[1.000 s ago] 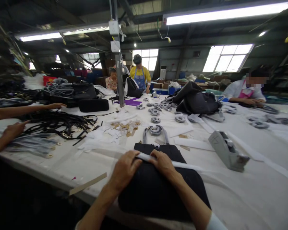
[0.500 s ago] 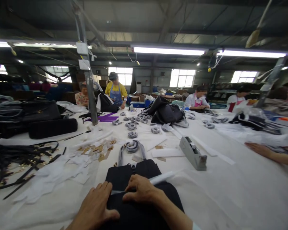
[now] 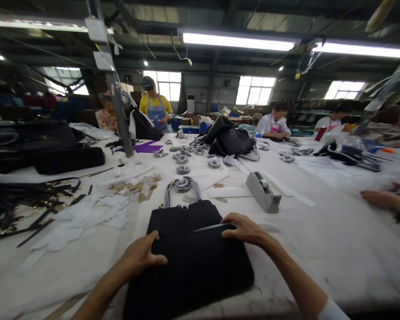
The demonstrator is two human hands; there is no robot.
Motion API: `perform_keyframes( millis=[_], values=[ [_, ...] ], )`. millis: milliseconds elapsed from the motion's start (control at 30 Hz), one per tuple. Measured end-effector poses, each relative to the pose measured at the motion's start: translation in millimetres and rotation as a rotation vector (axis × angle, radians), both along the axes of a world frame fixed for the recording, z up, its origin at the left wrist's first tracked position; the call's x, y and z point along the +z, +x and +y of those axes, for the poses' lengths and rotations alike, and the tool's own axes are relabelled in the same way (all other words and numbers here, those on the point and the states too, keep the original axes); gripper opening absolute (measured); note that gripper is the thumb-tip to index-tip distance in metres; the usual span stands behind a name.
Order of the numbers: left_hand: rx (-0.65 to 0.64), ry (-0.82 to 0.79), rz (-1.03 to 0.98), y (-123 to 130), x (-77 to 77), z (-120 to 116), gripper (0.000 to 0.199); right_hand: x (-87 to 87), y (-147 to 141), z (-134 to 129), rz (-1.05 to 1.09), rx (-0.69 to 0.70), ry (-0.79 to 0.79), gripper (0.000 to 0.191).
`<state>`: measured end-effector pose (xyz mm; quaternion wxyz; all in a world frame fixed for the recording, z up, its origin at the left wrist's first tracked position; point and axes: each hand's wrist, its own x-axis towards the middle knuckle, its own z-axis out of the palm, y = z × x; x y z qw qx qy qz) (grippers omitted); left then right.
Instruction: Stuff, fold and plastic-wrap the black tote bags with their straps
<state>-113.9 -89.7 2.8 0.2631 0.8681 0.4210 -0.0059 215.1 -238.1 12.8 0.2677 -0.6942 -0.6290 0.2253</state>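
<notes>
A black handbag [image 3: 193, 266] lies on the white-covered table before me, its wrapped grey handles [image 3: 197, 191] pointing away. My left hand [image 3: 138, 258] grips the left end of the near panel's top edge, thumb on the front and fingers over the rim. At the right end of that edge, my right hand [image 3: 243, 229] holds the panel the same way, thumb below and fingers above. Between the near panel and the rear part, a thin strip of white wrapping [image 3: 210, 228] shows. The bag's inside is hidden.
A grey tape dispenser [image 3: 263, 192] stands beyond my right hand. Black straps [image 3: 30, 204] and white scraps [image 3: 73, 222] lie left. Wrapped coils [image 3: 183, 169] and piled black bags [image 3: 233, 142] are farther back. A metal post [image 3: 118, 106] rises left; a co-worker's hand [image 3: 378, 198] is right.
My right hand has moved rightward along the panel edge to its right end. My left hand stays at the left end. More of the near panel shows, and the view has tilted down.
</notes>
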Motion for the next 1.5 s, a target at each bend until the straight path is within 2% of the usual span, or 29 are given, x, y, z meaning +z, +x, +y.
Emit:
perform_keyframes(
  millis=[67, 167, 267, 367, 467, 633, 700, 867, 1033, 1167, 1233, 1333, 1500],
  values=[
    [-0.002, -0.025, 0.001, 1.2, -0.2, 2.6, 0.045, -11.9, 11.4, -15.7, 0.100, -0.049, 0.020, 0.040],
    [-0.013, -0.071, -0.043, -1.9, 0.8, 9.1, 0.048, -34.5, 13.4, -28.7, 0.172, -0.097, 0.058, 0.044],
    [-0.090, -0.275, -0.186, -16.6, 5.1, 14.2, 0.045, -51.2, 8.9, -30.8, 0.217, -0.191, 0.119, 0.048],
    [-0.107, -0.578, -0.410, -36.2, 10.1, 11.7, 0.059, -54.5, 4.3, -25.6, 0.282, -0.307, 0.155, 0.051],
    [-0.055, -0.656, -0.536, -45.8, 12.8, 3.5, 0.068, -46.9, -1.2, -17.4, 0.268, -0.285, 0.180, 0.041],
    [-0.015, -0.520, -0.465, -40.1, 11.1, -1.7, 0.043, -31.0, -5.1, -11.5, 0.305, -0.150, -0.066, 0.045],
    [0.000, -0.463, -0.439, -38.0, 7.3, -0.5, 0.037, -27.8, -3.2, -14.2, 0.286, -0.143, -0.099, 0.046],
    [0.089, -0.364, -0.455, -37.4, -9.4, 0.5, 0.038, -28.8, 1.7, -29.0, 0.268, -0.228, -0.037, 0.050],
    [0.216, -0.173, -0.519, -35.7, -25.6, -12.8, 0.043, -40.7, 0.3, -36.3, 0.318, -0.287, -0.023, 0.056],
    [0.410, -0.004, -0.528, -31.6, -36.0, -32.2, 0.050, -51.9, -12.4, -34.7, 0.168, -0.457, 0.098, 0.051],
    [0.465, 0.051, -0.526, -28.9, -39.7, -37.9, 0.050, -56.2, -20.7, -33.9, 0.098, -0.541, 0.181, 0.052],
    [0.483, 0.059, -0.539, -24.2, -41.9, -37.9, 0.047, -59.7, -28.8, -33.0, 0.088, -0.585, 0.246, 0.053],
    [0.466, 0.068, -0.489, -19.6, -40.1, -29.4, 0.040, -61.5, -28.6, -29.2, 0.087, -0.615, 0.216, 0.049]
  ],
)
